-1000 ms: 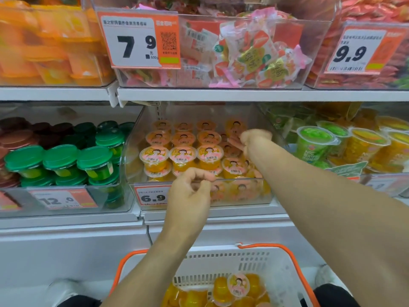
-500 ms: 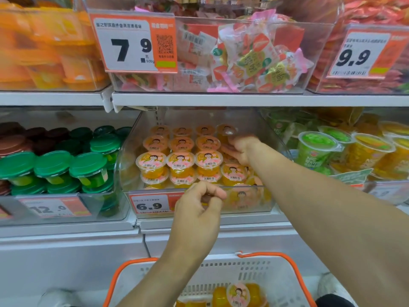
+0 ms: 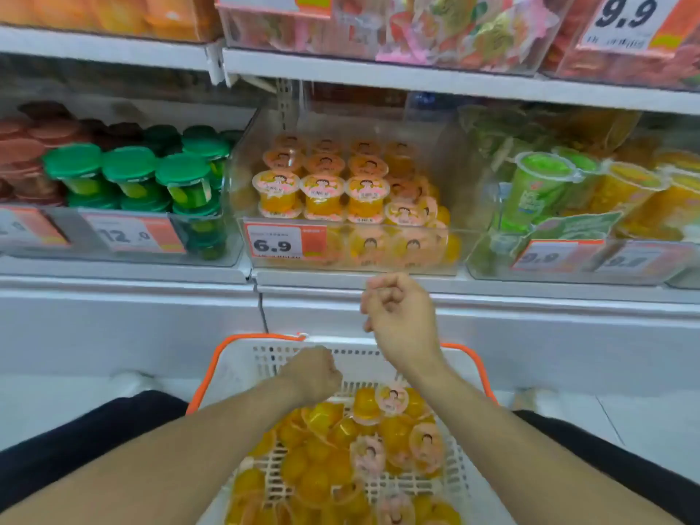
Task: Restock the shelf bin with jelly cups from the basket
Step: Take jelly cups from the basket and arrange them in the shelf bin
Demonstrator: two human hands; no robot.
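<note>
From the head camera, a white basket (image 3: pixel 235 367) with an orange rim sits low in the middle of the view, between the person's dark-clad knees. Loose jelly cups (image 3: pixel 325 464) with orange filling and pink printed lids lie heaped in it, some upright, most tipped on their sides.

The left hand (image 3: pixel 312 375) reaches down over the back of the heap, knuckles toward the camera and fingers curled under. The fingertips are hidden behind the hand, so I cannot tell whether it has hold of a cup. It hangs just above the nearest cups.

The right hand (image 3: pixel 401 316) is higher, in front of the white shelf edge (image 3: pixel 151 270) and above the basket's far rim. Its fingers are loosely curled and the thumb is folded in; it seems to hold nothing, though motion blur softens the fingers.

Straight above it stands the clear shelf bin (image 3: pixel 464 191), with a 6.9 price tag (image 3: pixel 284 242) on its front left. The same kind of cups stand inside in tidy stacked rows on the left and middle, and lie jumbled toward the right.

Green-lidded cups (image 3: pixel 128 164) fill the bin to the left, and tall green and yellow cups (image 3: pixel 541 183) the bin to the right.
</note>
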